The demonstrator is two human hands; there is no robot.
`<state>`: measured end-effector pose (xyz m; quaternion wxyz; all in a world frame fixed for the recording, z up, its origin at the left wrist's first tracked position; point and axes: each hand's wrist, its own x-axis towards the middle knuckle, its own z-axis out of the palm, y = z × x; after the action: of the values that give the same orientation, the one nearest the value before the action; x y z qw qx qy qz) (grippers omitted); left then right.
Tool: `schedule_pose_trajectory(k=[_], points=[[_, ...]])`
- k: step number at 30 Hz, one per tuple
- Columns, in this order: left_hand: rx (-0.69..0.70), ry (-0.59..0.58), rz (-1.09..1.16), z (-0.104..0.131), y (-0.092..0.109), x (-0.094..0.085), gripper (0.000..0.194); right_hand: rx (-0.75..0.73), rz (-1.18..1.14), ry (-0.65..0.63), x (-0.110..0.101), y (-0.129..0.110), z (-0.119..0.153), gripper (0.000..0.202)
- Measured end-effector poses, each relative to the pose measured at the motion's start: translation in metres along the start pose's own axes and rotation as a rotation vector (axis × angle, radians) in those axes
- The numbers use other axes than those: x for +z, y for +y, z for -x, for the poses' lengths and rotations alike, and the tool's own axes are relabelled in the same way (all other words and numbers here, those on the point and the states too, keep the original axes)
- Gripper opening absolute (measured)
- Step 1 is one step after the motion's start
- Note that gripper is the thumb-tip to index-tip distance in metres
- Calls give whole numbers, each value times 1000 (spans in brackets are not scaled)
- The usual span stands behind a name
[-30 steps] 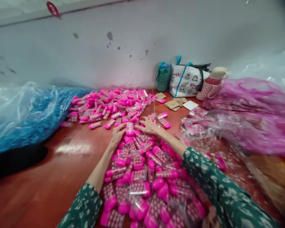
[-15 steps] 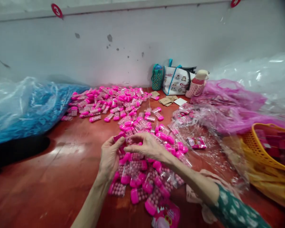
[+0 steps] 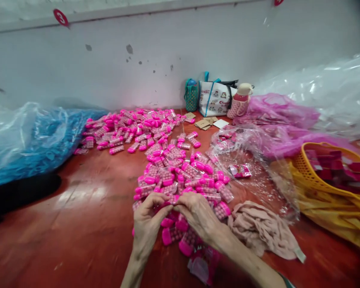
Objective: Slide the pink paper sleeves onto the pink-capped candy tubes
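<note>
My left hand (image 3: 150, 214) is closed in a pinch on a small pink piece (image 3: 159, 207), mostly hidden by the fingers. Meeting it from the right, my right hand (image 3: 197, 212) is closed too, thumb and fingertips pressed together beside the left fingertips. What the right fingers hold is too small to make out. Under and around both hands spreads a near heap of clear tubes with pink caps (image 3: 168, 176), filled with pale pink beads. A pink printed packet (image 3: 203, 266) lies below my right wrist.
Farther back is a larger heap of the same tubes (image 3: 132, 124). Blue goods in plastic (image 3: 48, 140) stand left. To the right are a crumpled beige cloth (image 3: 263, 228), clear plastic wrap (image 3: 257, 160), and a yellow basket (image 3: 320, 176). A white bag (image 3: 214, 100) stands by the wall.
Both hands have come lower and nearer to me, and the right fingertips have closed in against the left. The view has shifted slightly, uncovering the beige cloth.
</note>
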<state>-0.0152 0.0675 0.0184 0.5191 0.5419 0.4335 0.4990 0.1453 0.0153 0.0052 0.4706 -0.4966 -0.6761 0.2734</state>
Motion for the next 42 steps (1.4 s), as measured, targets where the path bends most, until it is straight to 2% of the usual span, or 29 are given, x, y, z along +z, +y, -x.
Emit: schedule_pose_trajectory(k=[3, 5, 8, 10, 13, 16, 19, 21, 23, 26, 28, 32, 35, 39, 42], points=[[4, -164, -110, 5, 0, -7, 10, -39, 33, 21, -4, -11, 12, 28], [-37, -177, -88, 8, -3, -11, 8, 3, 26, 70, -2, -14, 16, 26], [-61, -110, -65, 14, -12, -12, 14, 202, -33, 111, 7, -14, 17, 12], [-75, -90, -73, 18, -18, -9, 13, 292, -58, 119, 12, -13, 16, 23], [-51, -31, -135, 24, -26, 0, 9, 328, -70, 156, 15, -11, 19, 24], [71, 52, -246, 32, -30, 10, 10, 346, -81, 196, 14, -9, 24, 20], [166, 173, -298, 39, -31, 19, 15, 335, -86, 245, 15, -7, 28, 17], [169, 261, -252, 42, -31, 24, 16, 319, -87, 283, 17, -5, 29, 16], [137, 303, -171, 43, -30, 26, 14, 304, -88, 317, 19, -3, 30, 14], [72, 285, -128, 42, -31, 23, 14, 293, -95, 349, 20, -2, 31, 13], [26, 211, -110, 40, -32, 17, 14, 295, -109, 359, 19, -1, 32, 11], [-156, -31, 66, 37, -34, 9, 6, 296, -159, 340, 17, -2, 32, 8], [-310, -133, 184, 37, -32, 11, 18, 282, -196, 300, 20, -4, 30, 12], [-380, -54, 292, 34, -28, 14, 18, 300, -214, 259, 20, -9, 33, 18], [-408, 25, 341, 32, -28, 9, 17, 400, -69, 255, 12, -9, 45, 7]])
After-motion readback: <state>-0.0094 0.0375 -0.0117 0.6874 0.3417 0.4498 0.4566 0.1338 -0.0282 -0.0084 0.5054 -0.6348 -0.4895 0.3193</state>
